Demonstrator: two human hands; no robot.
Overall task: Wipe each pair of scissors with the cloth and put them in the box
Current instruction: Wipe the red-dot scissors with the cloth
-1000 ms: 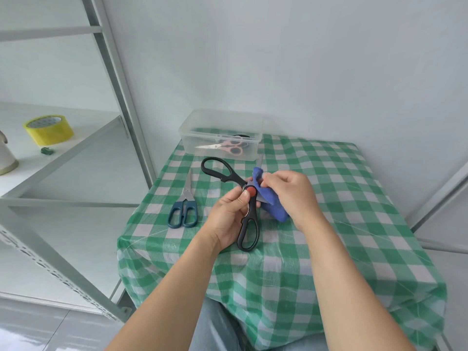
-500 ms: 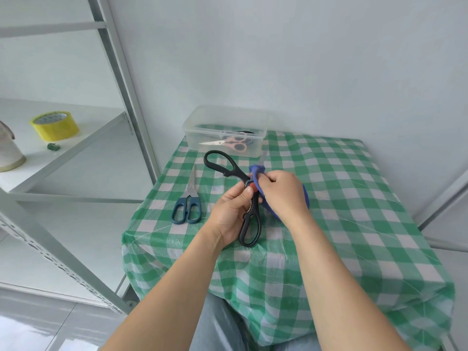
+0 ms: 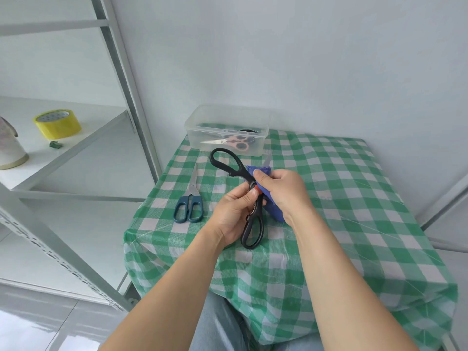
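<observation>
Head view, left hand [image 3: 231, 216]: fingers pinch the black scissors [image 3: 249, 198] just below the red pivot, holding them spread open above the desk [image 3: 354, 198], I judge so the blades are bared for wiping
Head view, right hand [image 3: 281, 191]: fingers pressed onto the blue cloth [image 3: 272, 207], folding it round one blade near the pivot (the tip of that blade pokes out beyond the cloth, toward the box)
Clear box [image 3: 228, 122]: at the far edge of the desk by the wall, lid off, within easy reach for dropping pairs in
Blue-handled scissors [image 3: 189, 198]: lying shut on the desk to the left of the hands, apart from them, seemingly waiting their turn
Pink-handled scissors [image 3: 231, 142]: already in the box (a dark round shape behind them I cannot make out)
Count, scissors: three seen clearly, one in hand, one on the desk, one boxed
Count, cloths: one
Count, boxes: one
Shelf beside: one roll of yellow tape [image 3: 57, 124], not part of the job
</observation>
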